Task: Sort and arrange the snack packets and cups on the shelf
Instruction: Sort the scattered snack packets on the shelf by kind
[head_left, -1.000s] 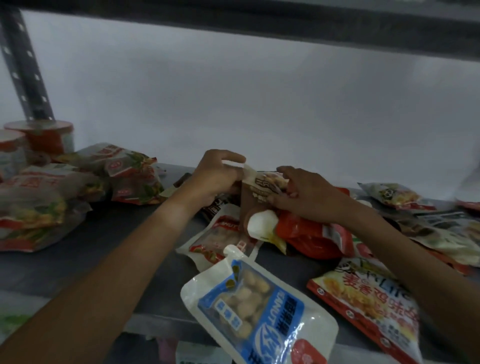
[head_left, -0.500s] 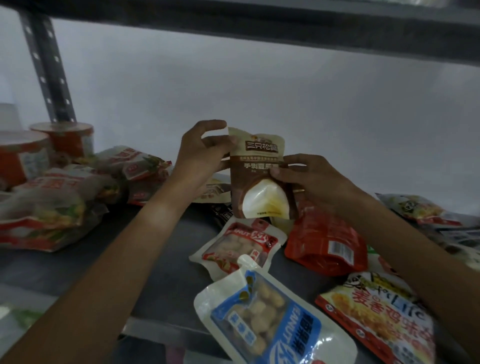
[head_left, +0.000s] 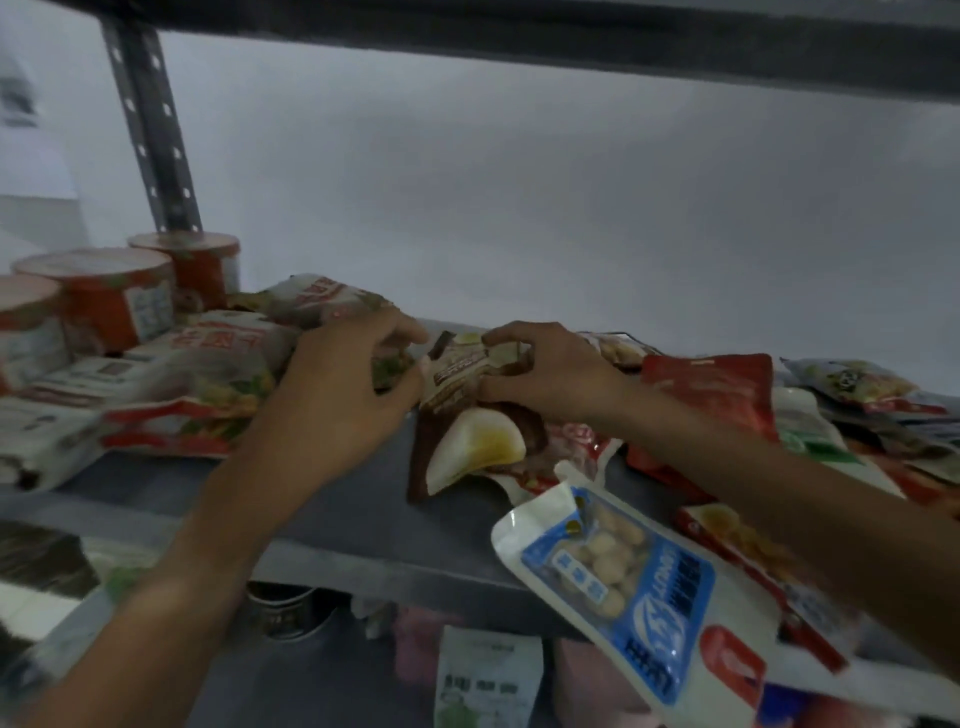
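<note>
Both hands grasp the brown snack pouch (head_left: 467, 415) mid-shelf, right hand (head_left: 550, 374) pinching its top, left hand (head_left: 343, 395) curled at its left edge.

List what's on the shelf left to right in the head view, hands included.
Cups → white packets → left hand → brown packet → right hand → red packet → far-right packets

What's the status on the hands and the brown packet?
Right hand pinches the brown packet at its top edge. Left hand rests beside it, against the packets on the left. Brown packet lies partly on the red-and-white packet.
</note>
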